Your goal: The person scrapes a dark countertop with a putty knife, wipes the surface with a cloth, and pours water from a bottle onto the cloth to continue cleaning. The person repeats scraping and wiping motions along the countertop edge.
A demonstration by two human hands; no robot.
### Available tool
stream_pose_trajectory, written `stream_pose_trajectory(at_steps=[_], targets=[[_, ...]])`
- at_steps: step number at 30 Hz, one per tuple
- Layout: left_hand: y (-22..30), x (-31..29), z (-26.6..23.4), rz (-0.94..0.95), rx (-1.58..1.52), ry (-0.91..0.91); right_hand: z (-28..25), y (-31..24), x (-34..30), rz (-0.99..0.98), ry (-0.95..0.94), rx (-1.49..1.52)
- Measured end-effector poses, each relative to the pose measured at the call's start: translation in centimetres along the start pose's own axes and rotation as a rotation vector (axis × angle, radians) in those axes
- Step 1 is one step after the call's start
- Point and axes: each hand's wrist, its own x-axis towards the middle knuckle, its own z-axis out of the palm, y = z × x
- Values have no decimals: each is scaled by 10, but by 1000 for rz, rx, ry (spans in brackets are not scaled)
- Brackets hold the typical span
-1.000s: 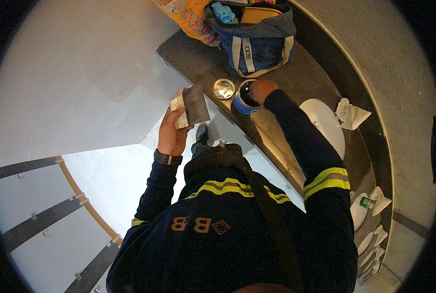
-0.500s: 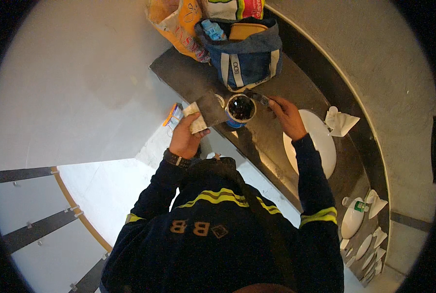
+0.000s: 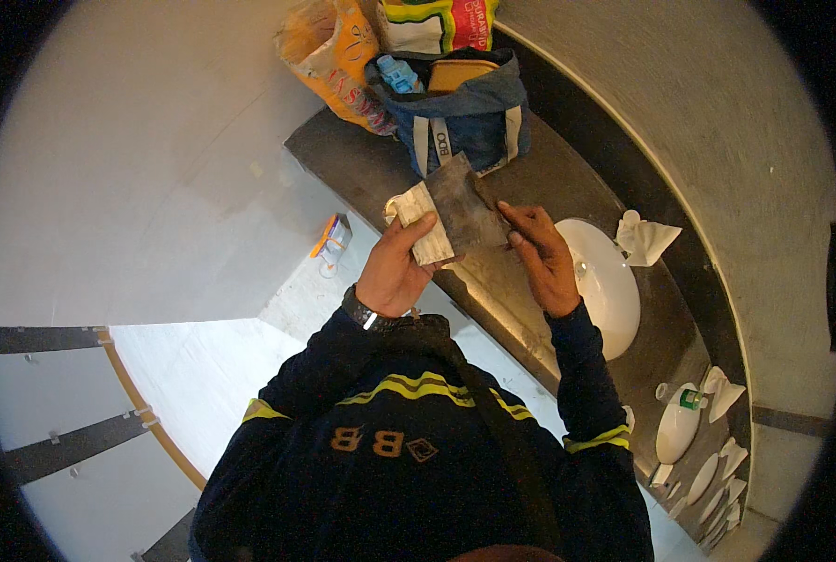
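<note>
Both hands up over the bench (image 3: 362, 164): left hand (image 3: 395, 272) closed round a pale pad (image 3: 425, 225), right hand (image 3: 540, 258) pinching the grey scraper blade (image 3: 465, 211); best to wipe away from the edge, fingers clear.

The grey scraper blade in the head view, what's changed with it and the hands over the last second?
The right hand left the small round tin on the counter and came across to the flat grey scraper blade, now touching its right edge. The left hand kept its grip on the blade and the pale folded cloth. The denim bag and the dark stone counter stayed put.
</note>
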Motion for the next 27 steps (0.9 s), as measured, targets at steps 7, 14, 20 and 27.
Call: stream_pose_trajectory(at_steps=[7, 14, 20, 27], targets=[[-8, -1, 10, 29, 72, -40, -15, 3, -12, -14, 58, -263], [1, 10, 22, -26, 116, -104, 20, 81, -75, 517, 363, 96], [24, 39, 3, -84, 309, -118, 46, 62, -65, 514, 536, 122], [60, 63, 4, 258, 1145, -385, 10, -30, -27, 251, 626, -176]])
